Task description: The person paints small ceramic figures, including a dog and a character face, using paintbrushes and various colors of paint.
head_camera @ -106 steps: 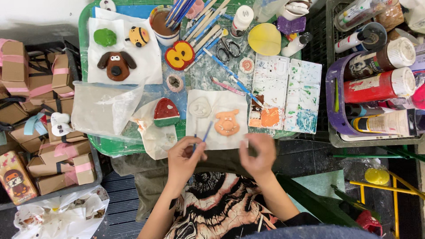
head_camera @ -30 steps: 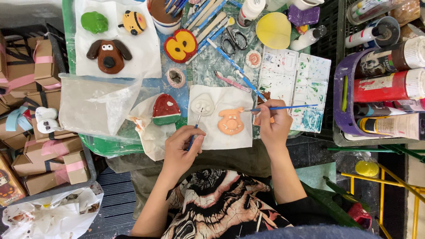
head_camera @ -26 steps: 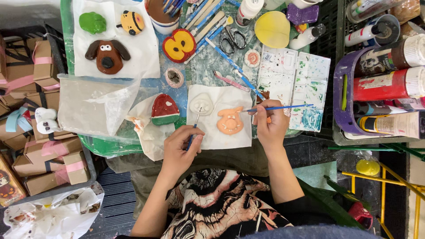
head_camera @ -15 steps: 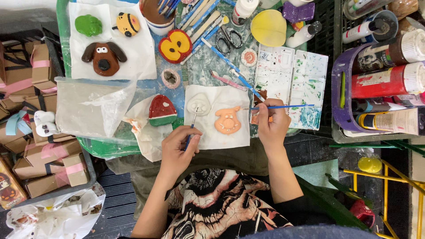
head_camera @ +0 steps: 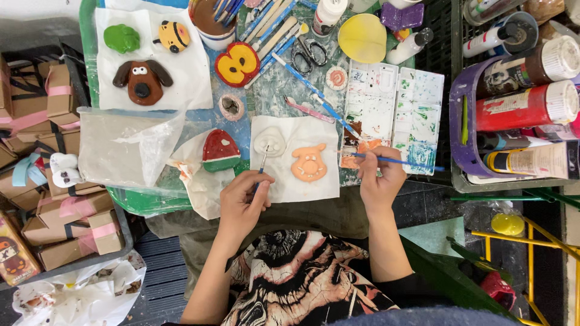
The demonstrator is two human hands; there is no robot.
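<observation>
Orange pig figure [head_camera: 309,163]: flat clay piece, lying on a white paper sheet [head_camera: 320,184], right of centre. Unpainted white figure [head_camera: 269,142]: on the same sheet, just left of the pig and apart from it. Left hand [head_camera: 240,202]: at the sheet's lower left edge, fingers curled and pinching a thin brush [head_camera: 261,166] whose tip points up toward the white figure. Right hand [head_camera: 380,181]: just right of the sheet, fingers pressed together around a blue-handled brush [head_camera: 396,160] held level, its bristles over the paint palette [head_camera: 393,108] beside the sheet's right edge. Red and green watermelon piece [head_camera: 220,151]: left of the sheet, on crumpled paper. Brown dog figure [head_camera: 141,80]: well up and left of the sheet, on a separate white paper.
</observation>
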